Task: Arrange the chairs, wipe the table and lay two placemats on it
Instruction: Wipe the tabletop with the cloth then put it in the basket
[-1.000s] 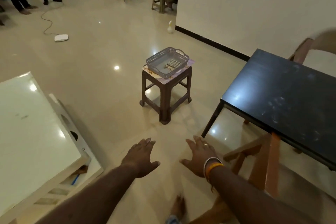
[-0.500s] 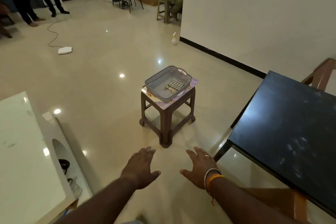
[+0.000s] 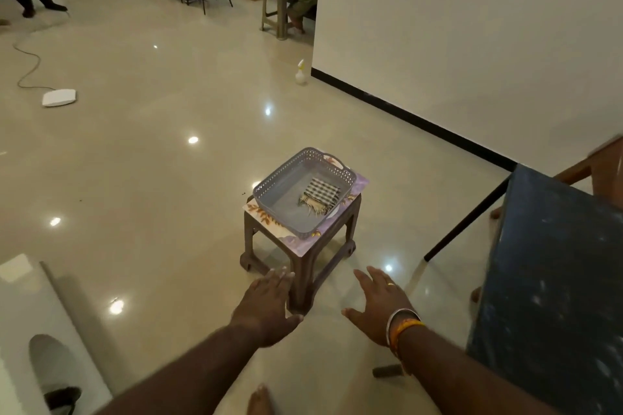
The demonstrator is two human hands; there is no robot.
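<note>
Glossy cream floor tiles (image 3: pixel 141 178) fill your left side, with a white device (image 3: pixel 59 97) on a cable lying well away near the far left. Coming across, your left hand (image 3: pixel 266 307) reaches forward with straight, loosely spread fingers, holding nothing, its fingertips in line with the near leg of the brown plastic stool (image 3: pixel 303 266); whether they touch it cannot be told. On the stool lies a floral placemat (image 3: pixel 308 239), and on that sits a grey perforated basket (image 3: pixel 269 189) with a folded checked cloth (image 3: pixel 318 195), fringed at its near edge, lying flat in its right half. Whether a second mat lies under the first cannot be seen.

Your right hand (image 3: pixel 379 300) is likewise extended, fingers spread and relaxed, empty, just right of the stool leg.

Judging by this, you are at the fetching step: approaching the stool to collect the cloth for wiping. The next move calls for getting closer and lifting the cloth out of the basket with one hand, leaving the mat for later.

To your right stands the dark table (image 3: pixel 556 280), its top showing pale smears and specks, so wiping looks not yet done. A wooden chair (image 3: pixel 603 165) shows behind its far edge.
</note>
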